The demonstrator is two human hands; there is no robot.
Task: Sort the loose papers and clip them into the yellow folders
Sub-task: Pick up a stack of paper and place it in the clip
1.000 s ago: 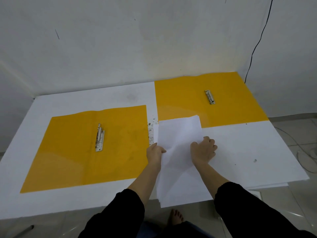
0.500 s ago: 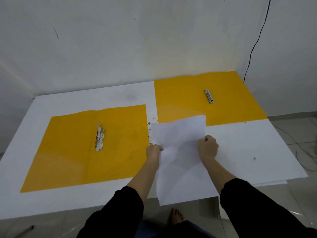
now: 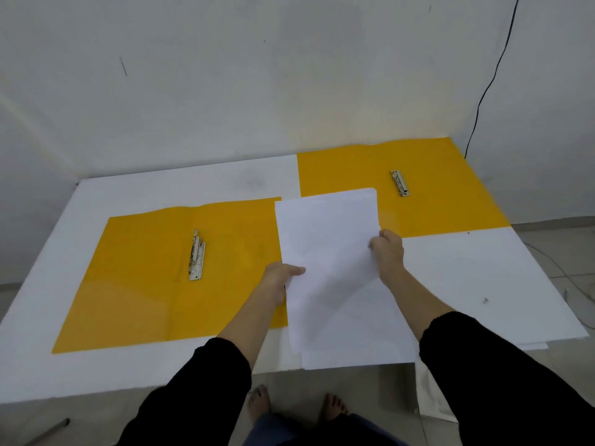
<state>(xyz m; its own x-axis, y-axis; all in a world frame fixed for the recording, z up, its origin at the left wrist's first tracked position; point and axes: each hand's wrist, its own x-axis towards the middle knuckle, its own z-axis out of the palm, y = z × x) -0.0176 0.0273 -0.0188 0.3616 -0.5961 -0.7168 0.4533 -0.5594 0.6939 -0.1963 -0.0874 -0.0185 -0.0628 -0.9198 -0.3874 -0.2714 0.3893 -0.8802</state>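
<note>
White tabletop (image 3: 467, 284) fills the view, set against a plain grey wall with a dark cable hanging at the right. Nearest the person, the loose papers (image 3: 328, 252) are held up off the surface between both hands, long axis running away from the body, top edge tilted toward the wall. The left hand (image 3: 278, 280) pinches the left edge low down, thumb on top; the right hand (image 3: 388, 252) is curled closed on the right edge, a little higher. The sheets look blank, thin and slightly bowed, several layered together at the bottom. Left of the stack lies one open yellow folder (image 3: 135, 284), its metal clip (image 3: 197, 259) well apart from the left hand. Farther off, behind the papers' top edge, lies the second yellow folder (image 3: 450, 194) with its own clip (image 3: 399, 183), which I judge closer to the right hand.
</note>
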